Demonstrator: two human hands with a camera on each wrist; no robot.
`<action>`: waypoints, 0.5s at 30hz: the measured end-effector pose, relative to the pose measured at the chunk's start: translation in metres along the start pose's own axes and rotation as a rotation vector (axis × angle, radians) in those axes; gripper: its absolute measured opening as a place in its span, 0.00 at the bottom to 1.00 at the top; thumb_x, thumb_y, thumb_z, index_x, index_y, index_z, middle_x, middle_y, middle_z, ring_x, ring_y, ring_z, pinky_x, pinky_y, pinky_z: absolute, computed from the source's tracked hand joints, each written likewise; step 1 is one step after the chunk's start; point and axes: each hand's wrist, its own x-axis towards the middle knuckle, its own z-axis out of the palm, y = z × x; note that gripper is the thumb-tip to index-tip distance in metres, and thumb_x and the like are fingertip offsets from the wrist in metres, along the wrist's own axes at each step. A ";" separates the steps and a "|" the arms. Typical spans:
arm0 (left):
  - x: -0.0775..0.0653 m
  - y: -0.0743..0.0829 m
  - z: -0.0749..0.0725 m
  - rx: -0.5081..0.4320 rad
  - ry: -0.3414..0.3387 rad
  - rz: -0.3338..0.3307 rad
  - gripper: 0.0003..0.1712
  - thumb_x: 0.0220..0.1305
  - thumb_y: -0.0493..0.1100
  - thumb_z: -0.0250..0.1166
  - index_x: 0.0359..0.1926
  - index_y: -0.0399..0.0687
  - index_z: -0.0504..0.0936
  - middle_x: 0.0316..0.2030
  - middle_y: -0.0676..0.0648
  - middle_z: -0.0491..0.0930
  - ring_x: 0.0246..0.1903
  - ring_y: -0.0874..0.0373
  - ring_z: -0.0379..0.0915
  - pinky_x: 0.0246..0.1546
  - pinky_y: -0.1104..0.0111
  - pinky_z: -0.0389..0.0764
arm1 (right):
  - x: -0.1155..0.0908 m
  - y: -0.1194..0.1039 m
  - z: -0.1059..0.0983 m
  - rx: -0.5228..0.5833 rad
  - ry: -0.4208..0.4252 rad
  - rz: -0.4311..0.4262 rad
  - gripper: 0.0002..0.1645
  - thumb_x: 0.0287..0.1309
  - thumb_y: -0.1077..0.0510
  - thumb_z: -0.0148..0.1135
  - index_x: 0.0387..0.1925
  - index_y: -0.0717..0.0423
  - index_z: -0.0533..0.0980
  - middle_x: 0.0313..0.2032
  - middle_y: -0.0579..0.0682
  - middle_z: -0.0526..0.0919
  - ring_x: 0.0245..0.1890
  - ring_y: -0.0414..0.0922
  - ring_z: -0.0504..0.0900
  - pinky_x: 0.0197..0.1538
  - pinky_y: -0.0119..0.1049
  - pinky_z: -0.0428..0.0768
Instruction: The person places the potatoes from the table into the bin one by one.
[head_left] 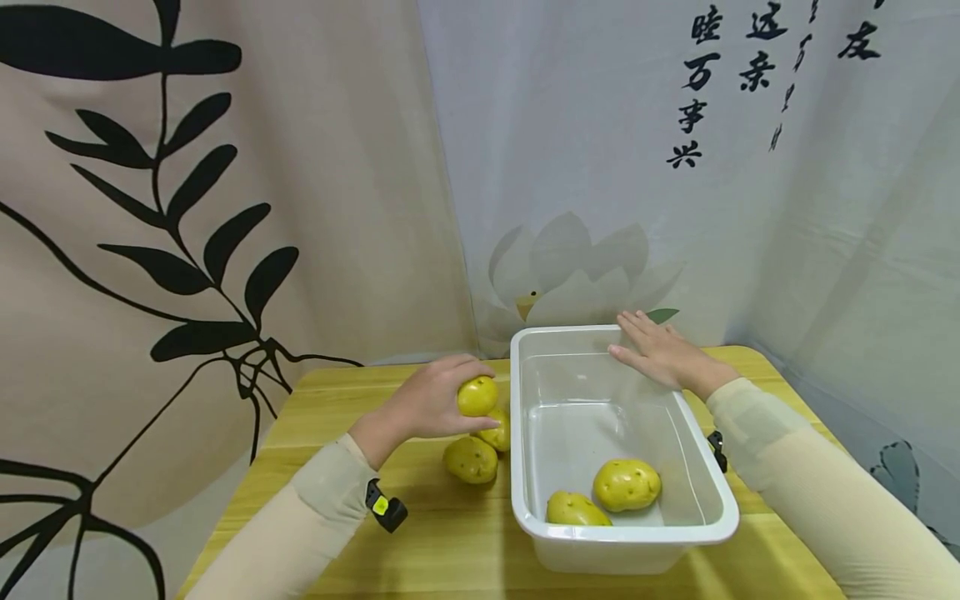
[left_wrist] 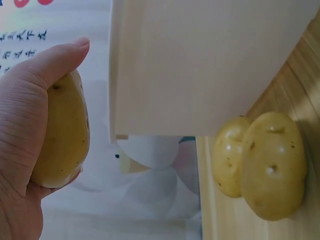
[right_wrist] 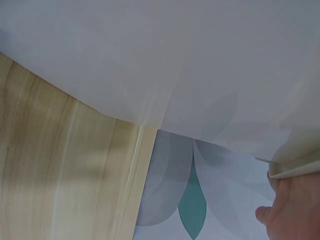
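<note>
A yellow potato (head_left: 477, 396) is gripped by my left hand (head_left: 429, 402), just left of the white plastic bin (head_left: 570, 379). In the left wrist view the thumb and palm wrap around this potato (left_wrist: 64, 132), which is raised to about the height of the bin's rim. Under that hand, two more potatoes lie on the table against each other, the nearer potato (head_left: 471, 461) and a partly covered potato (head_left: 498, 432). My right hand (head_left: 663, 354) rests on the bin's far right rim with extended fingers. Inside the bin are a whole-looking potato (head_left: 627, 485) and another potato (head_left: 576, 508) partly hidden by the front rim.
The bin stands on a wood-grain table (head_left: 360, 533). Behind the table hangs a pale curtain (head_left: 360, 183) printed with dark leaves, a lotus and writing. A black wrist strap device (head_left: 386, 506) sits at my left cuff.
</note>
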 end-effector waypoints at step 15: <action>0.026 0.018 -0.009 0.050 -0.052 0.069 0.37 0.49 0.69 0.68 0.53 0.54 0.78 0.46 0.57 0.76 0.41 0.65 0.71 0.34 0.75 0.75 | 0.000 0.000 0.001 0.008 -0.002 -0.003 0.47 0.70 0.31 0.34 0.75 0.59 0.44 0.74 0.60 0.43 0.73 0.59 0.36 0.67 0.65 0.37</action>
